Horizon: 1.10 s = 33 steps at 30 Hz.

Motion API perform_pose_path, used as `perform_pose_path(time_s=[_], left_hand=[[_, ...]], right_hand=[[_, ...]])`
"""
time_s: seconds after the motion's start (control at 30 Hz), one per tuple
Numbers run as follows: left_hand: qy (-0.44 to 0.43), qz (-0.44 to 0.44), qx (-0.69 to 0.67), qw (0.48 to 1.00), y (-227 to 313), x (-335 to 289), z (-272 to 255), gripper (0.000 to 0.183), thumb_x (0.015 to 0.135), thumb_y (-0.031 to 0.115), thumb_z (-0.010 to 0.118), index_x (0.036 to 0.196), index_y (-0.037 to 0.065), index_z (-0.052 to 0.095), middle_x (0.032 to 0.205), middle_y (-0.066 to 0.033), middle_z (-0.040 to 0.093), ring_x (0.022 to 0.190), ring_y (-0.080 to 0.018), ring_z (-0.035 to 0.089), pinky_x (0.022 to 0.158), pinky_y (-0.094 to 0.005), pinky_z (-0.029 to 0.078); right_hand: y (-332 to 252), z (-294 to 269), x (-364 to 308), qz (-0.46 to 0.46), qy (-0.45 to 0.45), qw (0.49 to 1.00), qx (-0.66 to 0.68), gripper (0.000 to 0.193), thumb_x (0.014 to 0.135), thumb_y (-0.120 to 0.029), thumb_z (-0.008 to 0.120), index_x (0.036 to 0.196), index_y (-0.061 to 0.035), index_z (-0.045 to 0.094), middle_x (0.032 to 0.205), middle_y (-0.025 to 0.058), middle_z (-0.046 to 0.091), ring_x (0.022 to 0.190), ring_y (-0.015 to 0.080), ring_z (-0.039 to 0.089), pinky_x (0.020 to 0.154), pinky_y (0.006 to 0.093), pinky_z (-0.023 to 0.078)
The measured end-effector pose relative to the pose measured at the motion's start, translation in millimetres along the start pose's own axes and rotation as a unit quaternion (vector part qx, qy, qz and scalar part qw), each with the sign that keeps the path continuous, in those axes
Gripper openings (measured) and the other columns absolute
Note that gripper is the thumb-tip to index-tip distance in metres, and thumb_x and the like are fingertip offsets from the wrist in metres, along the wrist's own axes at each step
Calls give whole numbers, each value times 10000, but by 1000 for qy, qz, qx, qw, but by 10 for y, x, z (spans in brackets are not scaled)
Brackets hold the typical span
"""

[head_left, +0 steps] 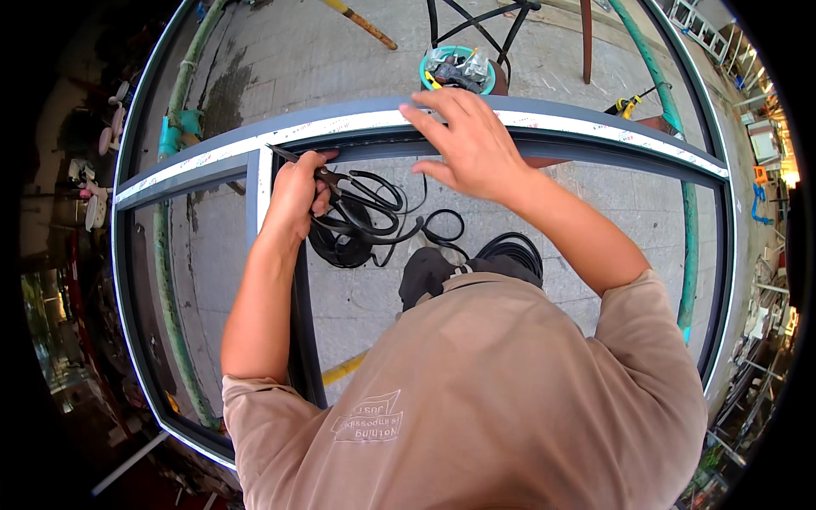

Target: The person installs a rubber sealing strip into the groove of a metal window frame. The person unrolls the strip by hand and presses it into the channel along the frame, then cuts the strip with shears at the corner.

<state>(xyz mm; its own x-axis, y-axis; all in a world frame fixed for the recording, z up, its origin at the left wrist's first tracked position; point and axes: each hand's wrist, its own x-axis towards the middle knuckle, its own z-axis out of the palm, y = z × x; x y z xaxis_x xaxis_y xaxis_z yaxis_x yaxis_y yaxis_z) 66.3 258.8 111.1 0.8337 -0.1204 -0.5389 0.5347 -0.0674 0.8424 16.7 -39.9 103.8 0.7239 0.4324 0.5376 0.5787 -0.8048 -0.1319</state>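
Observation:
A large grey window frame (595, 127) with white film on its bars lies in front of me, its crossbar running under both hands. At the inner corner left of the middle, my left hand (295, 194) is closed round a pair of scissors (380, 194). Their dark blades point to the upper left, over the corner, and the black loop handles stick out to the right. My right hand (474, 143) lies over the crossbar, fingers spread, with nothing in it. A black strip runs along the crossbar's inner edge between the hands.
Black rubber strip lies in a coil (340, 248) below the scissors, and another coil (516, 251) rests by my legs. A turquoise basin (487, 83) of small parts stands beyond the crossbar. Green poles (687, 246) run beneath the frame. A yellow-black tool (629, 106) is at right.

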Motion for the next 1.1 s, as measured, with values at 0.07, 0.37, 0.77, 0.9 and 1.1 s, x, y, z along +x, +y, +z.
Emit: perform_pose_path(time_s=[0.07,0.37,0.77,0.9,1.1], left_hand=[[-32,14,39,999,28,-26,16,290,1047,200,552,1152,-28,698,669,15,465,486,-104,394,469,-304,281],[-61,-10,108,992,-401,-371,503,265,1113,208,521,1198,51,717,716,53,538,499,-34,397,463,-257,273],[112,-86,-90,986,-1399,-18,1018,371,1084,183,602,1408,3,612,749,28,428,550,-104,395,505,-300,325],[-3,-156,-131,979,-1541,77,1776,360,1054,159,586,1373,1,637,750,19,433,553,-131,381,524,-337,338],[-395,-92,25,914,-1618,-365,2777,221,1043,31,646,1252,22,717,706,77,535,585,-19,443,550,-241,386]], right_hand=[[-279,-125,-241,-11,20,997,79,633,919,-352,869,1420,-45,635,1236,150,708,1132,348,677,1019,468,536],[-932,480,-832,272,-153,827,468,464,965,-305,792,1321,-29,682,1042,206,772,860,395,742,766,485,573],[86,1290,-2995,429,-471,727,257,426,980,-469,761,1157,-85,819,951,204,803,846,387,763,753,508,567],[-76,1169,-3479,665,-317,368,568,544,1055,-625,699,1176,-104,800,916,51,784,656,115,566,591,286,415],[-382,1146,-3414,679,104,135,715,554,1045,-647,699,1092,-96,722,930,91,787,889,217,747,759,357,590]])
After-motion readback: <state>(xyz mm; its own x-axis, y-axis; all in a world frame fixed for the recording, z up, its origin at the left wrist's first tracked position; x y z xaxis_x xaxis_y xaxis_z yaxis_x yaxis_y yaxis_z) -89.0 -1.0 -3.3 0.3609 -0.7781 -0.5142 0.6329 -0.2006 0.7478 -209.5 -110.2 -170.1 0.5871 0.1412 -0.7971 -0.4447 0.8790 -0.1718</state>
